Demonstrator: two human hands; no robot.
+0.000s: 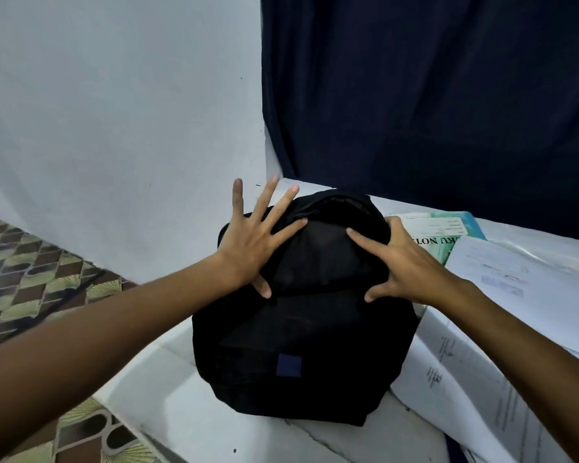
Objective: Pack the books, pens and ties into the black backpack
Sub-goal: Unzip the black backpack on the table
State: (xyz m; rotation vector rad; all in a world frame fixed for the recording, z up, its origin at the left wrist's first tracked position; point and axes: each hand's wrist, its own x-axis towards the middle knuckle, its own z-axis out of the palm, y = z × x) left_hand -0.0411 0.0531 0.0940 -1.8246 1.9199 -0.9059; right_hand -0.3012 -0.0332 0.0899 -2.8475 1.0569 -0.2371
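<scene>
Left hand [248, 248] and right hand [405, 265] are both splayed flat on the black backpack [308, 345], gripping nothing. Probably steadying it before unzipping; a green notebook [448, 233] sits beside it.

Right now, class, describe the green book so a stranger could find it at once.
Find the black backpack in the middle. Beside its top right corner, beyond the right hand, lies the green book. Unlike the white papers beside it, its cover is green with bold black lettering.
</scene>
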